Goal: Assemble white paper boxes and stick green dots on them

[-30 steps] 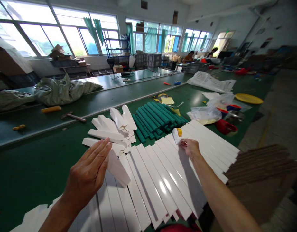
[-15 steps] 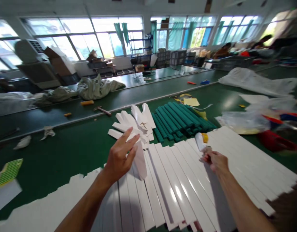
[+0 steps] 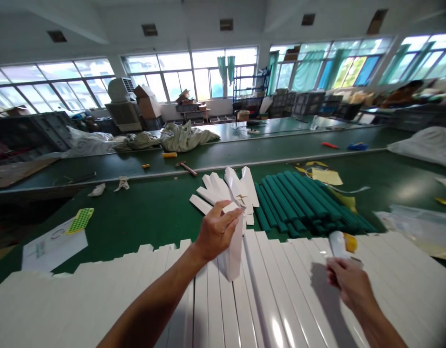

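Across the lower part of the frame, overlapping white strips [image 3: 280, 275] run from edge to edge, lying flat and, by their look, not yet folded up. Above them at lower right, the right hand [image 3: 351, 280] has its fingers closed on what seems to be a small tape dispenser [image 3: 339, 245] with a yellow roll, though blur leaves that unsure; it is held apart from the white box. At the centre, the left hand [image 3: 217, 232] grips that white box [image 3: 233, 258] near its upper end, the long body slanting down over the strips. The box already has its narrow, squared form, so the shaping of this one looks mostly done; its closing looks unfinished, as the dispenser is not on it. Just beyond, a loose pile of white pieces [image 3: 217, 185] fans out on the green table [image 3: 136, 222], some with ragged ends. Right of the pile, green rods [image 3: 298, 203] lie stacked, none in either hand. Farther off, above the pile, a hammer [image 3: 188, 168] lies untouched.
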`<state>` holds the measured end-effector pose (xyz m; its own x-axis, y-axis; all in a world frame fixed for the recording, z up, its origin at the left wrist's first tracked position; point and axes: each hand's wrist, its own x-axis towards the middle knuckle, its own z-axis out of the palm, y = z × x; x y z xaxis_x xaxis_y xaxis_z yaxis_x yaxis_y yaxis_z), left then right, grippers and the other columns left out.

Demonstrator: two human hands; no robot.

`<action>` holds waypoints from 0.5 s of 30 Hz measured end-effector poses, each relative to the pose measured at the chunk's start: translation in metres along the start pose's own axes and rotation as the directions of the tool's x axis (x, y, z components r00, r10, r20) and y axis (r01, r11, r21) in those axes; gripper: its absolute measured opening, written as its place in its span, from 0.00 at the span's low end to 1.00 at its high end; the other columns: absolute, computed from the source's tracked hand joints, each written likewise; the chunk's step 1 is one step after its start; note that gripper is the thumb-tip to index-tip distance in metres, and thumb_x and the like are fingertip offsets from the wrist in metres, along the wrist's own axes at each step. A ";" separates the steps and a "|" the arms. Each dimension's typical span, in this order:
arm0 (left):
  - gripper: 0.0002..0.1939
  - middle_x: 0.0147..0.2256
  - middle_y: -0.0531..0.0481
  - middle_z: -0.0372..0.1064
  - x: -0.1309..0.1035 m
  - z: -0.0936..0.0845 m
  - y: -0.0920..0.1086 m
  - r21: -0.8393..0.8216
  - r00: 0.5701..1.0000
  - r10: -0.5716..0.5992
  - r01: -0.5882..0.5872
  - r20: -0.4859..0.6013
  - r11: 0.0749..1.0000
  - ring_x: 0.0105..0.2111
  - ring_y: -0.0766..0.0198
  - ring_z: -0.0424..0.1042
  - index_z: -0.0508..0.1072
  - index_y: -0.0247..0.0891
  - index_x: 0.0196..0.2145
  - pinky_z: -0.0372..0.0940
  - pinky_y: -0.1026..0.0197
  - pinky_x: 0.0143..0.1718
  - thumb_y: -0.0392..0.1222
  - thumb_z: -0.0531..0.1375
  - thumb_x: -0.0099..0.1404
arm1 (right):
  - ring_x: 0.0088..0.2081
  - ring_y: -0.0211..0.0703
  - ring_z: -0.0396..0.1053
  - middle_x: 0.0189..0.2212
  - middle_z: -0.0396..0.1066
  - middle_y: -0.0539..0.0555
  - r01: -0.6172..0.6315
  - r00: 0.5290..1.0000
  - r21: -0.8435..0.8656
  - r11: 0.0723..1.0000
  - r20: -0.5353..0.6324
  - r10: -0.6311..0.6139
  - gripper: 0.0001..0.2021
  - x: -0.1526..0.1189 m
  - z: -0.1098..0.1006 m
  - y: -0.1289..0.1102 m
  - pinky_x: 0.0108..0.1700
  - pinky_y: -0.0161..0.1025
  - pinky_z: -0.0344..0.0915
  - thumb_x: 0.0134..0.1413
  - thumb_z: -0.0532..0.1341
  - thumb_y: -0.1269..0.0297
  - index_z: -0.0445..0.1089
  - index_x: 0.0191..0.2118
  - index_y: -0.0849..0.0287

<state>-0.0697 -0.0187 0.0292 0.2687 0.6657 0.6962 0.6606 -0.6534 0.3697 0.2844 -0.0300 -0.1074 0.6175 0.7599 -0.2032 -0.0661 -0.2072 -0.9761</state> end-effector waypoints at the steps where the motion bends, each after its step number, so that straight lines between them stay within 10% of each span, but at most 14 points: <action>1: 0.15 0.50 0.40 0.67 0.000 0.001 0.002 0.017 1.000 -0.002 0.002 -0.001 1.000 0.46 0.59 0.72 0.74 0.38 0.49 0.71 0.56 0.46 0.38 0.53 0.67 | 0.14 0.36 0.60 0.16 0.65 0.51 -0.005 0.992 0.044 0.999 0.123 -0.001 0.11 -0.020 0.018 -0.016 0.12 0.33 0.57 0.30 0.70 0.63 0.68 0.20 0.58; 4: 0.15 0.50 0.39 0.68 0.001 0.007 0.007 0.053 0.999 0.017 -0.015 -0.033 0.998 0.49 0.57 0.70 0.72 0.36 0.49 0.70 0.54 0.49 0.37 0.53 0.67 | 0.16 0.31 0.58 0.19 0.64 0.47 -0.075 0.818 0.259 0.963 0.568 -0.089 0.14 -0.084 0.070 -0.075 0.15 0.29 0.57 0.39 0.71 0.58 0.67 0.25 0.60; 7: 0.20 0.50 0.38 0.69 0.003 0.012 0.012 0.053 0.997 0.027 -0.024 -0.071 0.998 0.53 0.56 0.69 0.64 0.34 0.55 0.68 0.52 0.53 0.37 0.54 0.66 | 0.14 0.30 0.56 0.14 0.61 0.46 -0.098 0.661 0.303 0.948 0.732 -0.166 0.15 -0.131 0.109 -0.125 0.15 0.28 0.56 0.48 0.68 0.56 0.66 0.25 0.61; 15: 0.31 0.54 0.35 0.66 -0.003 0.019 0.019 0.079 0.991 -0.044 0.054 -0.128 0.995 0.54 0.55 0.68 0.48 0.33 0.63 0.68 0.55 0.54 0.37 0.55 0.65 | 0.11 0.29 0.53 0.11 0.62 0.47 -0.090 0.630 0.254 0.963 0.763 -0.142 0.17 -0.146 0.141 -0.145 0.12 0.27 0.50 0.46 0.68 0.55 0.67 0.22 0.62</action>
<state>-0.0449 -0.0262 0.0222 0.1475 0.6420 0.7524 0.7277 -0.5856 0.3571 0.0937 -0.0243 0.0529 -0.2000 0.9786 -0.0487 -0.3182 -0.1119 -0.9414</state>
